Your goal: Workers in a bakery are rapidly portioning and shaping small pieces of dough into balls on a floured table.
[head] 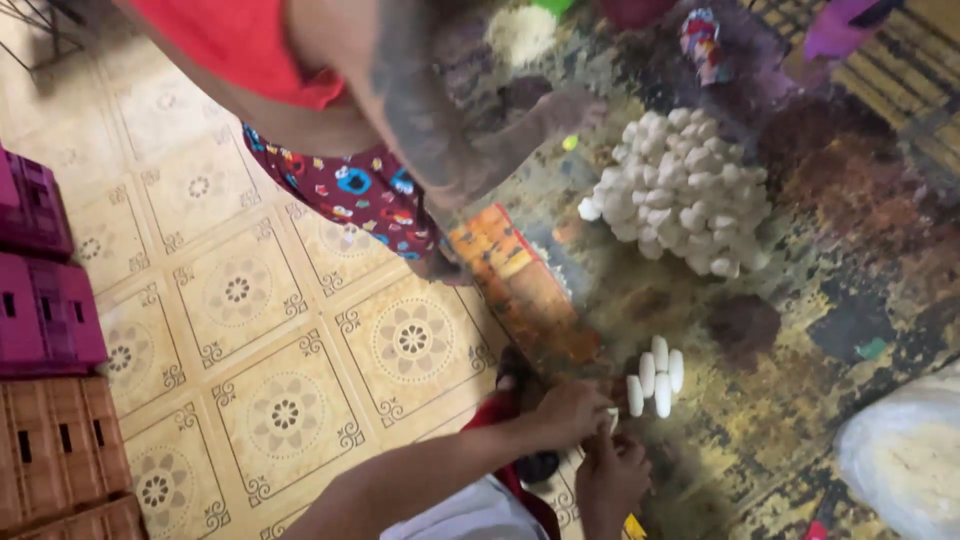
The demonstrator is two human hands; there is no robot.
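Observation:
My left hand [568,410] and my right hand [610,478] meet at the lower middle, fingers closed together on a small white piece [612,420]. Just beyond them lie several white oval pieces [656,375] side by side on a dark, stained work surface [800,330]. Farther off sits a large heap of similar white pieces [685,190]. Another person in a red top [240,45] and patterned shorts leans in from above, one hand [570,108] resting on the surface near the heap.
An orange patterned box [520,285] lies at the surface's edge beside the tiled floor [250,330]. Magenta crates [45,270] and brown crates [60,450] stand stacked at the left. A white sack [905,455] is at the lower right.

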